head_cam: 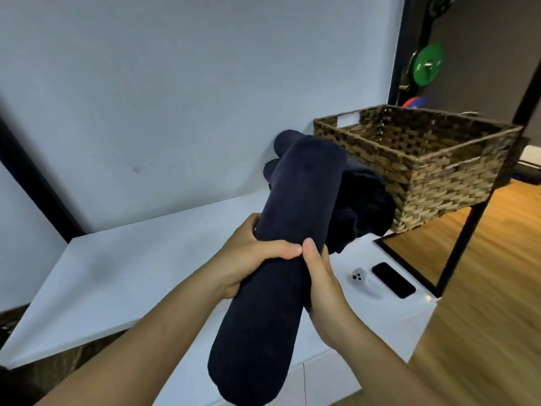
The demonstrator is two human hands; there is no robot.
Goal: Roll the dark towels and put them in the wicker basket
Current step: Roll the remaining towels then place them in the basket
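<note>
Head view. I held one dark towel (295,206), rolled into a long, soft, thick cylinder of navy terry, tilted in the air above the white table (117,273). My left hand (248,259) wrapped its middle from the left, and my right hand (322,288) gripped it from the right, thumbs nearly touching on top. Beyond its far end, more dark towels (366,200) lay in a crumpled heap against the wicker basket (445,186), a rectangular brown weave with a cut-out handle, at the far right. A flat black phone (393,279) and a small white case (366,282) lay near my right hand.
</note>
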